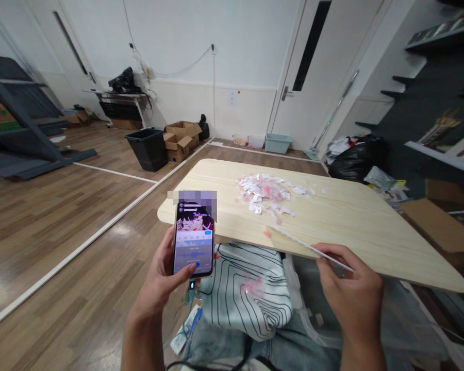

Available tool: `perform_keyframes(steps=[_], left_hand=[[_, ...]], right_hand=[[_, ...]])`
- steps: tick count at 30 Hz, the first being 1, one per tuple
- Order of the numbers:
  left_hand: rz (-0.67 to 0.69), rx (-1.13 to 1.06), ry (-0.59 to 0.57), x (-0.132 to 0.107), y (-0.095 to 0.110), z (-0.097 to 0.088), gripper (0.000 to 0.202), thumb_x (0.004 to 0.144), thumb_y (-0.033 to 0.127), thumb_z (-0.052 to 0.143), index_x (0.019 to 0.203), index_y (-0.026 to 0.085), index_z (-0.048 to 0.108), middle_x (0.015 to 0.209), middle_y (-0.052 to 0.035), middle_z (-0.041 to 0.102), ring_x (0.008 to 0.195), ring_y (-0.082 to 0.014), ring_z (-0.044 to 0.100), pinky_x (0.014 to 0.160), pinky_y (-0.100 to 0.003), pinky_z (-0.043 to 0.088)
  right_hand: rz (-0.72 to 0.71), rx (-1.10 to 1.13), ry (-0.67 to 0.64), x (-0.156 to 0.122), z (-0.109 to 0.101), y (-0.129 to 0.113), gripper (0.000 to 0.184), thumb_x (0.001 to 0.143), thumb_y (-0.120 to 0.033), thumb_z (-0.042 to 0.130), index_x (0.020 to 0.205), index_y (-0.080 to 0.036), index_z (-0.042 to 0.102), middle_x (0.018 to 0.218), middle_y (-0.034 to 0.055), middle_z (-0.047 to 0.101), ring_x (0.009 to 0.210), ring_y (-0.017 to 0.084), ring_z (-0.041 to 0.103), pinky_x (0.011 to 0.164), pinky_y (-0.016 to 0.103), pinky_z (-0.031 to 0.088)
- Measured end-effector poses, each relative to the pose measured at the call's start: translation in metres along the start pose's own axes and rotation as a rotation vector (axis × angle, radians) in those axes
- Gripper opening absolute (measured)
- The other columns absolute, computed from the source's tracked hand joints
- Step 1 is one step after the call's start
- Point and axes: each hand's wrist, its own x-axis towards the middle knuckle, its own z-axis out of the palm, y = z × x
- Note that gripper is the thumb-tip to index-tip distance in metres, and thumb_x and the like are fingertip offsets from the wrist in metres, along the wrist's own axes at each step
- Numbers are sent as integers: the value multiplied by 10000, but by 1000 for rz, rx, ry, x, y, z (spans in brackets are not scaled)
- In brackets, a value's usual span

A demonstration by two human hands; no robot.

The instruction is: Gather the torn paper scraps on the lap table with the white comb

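My left hand (164, 275) is closed around an upright smartphone (195, 252), its thumb resting on the lower part of the lit screen. A blue waveform shows there, below a dark picture. Between the fingers of my right hand (350, 283) is a thin white stick (301, 242), its far end reaching over the near edge of the wooden table (351, 221). Past the stick's tip lies a loose heap of white and pink scraps (265, 190). A small pinkish scrap (268, 234) sits near the table edge. White cloth with black lines (247, 304) covers my lap.
A clear plastic bin (320, 309) stands under the table at the right. Cardboard boxes (441, 216) are beyond the table's right end. Across the floor are a black bin (147, 149), open cartons (181, 136) and a light blue tub (277, 144). A cable (189, 309) hangs below the phone.
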Motion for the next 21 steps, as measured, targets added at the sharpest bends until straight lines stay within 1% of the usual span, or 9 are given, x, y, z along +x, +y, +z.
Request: perform_keyframes(steps=[4,8,10,13,17,21], left_hand=[[-3,19,10,1,1,3,1029,768,335,1134,1681,311,660,1360,-157,912,996,-406,944,852,-475,818],[-13,31,17,1,3,5,988,766,341,1134,1638,300,671,1364,-154,908,996,-397,942,895,-493,814],[-13,45,24,1,3,5,975,760,330,1137,1621,288,680,1388,-158,899,1050,-398,937,913,-475,809],[5,63,48,2,2,3,1007,743,321,1147,1635,283,681,1429,-157,885,1159,-396,914,930,-419,795],[8,69,37,5,0,0,1073,729,320,1151,1683,289,661,1479,-163,867,1237,-416,886,988,-433,783],[17,63,35,6,-1,-1,1053,726,303,1150,1664,282,671,1479,-166,865,1247,-410,884,1002,-432,778]], right_hand=[[-14,12,8,-1,0,0,188,856,-300,680,805,-273,859,795,30,864,722,261,847,734,327,693],[-28,16,17,-2,2,2,176,869,-287,688,803,-273,851,795,22,865,720,253,855,739,313,685],[-32,20,17,-2,2,3,173,871,-277,692,807,-274,852,802,21,869,725,253,860,736,308,682],[-33,22,22,-3,3,5,177,873,-266,687,812,-275,853,810,19,873,728,250,864,736,303,680],[-36,24,20,-3,3,6,170,871,-260,693,815,-272,853,813,23,875,726,252,865,736,303,685],[-48,12,21,-2,2,5,174,873,-256,691,813,-268,854,811,31,876,723,260,863,731,315,691]])
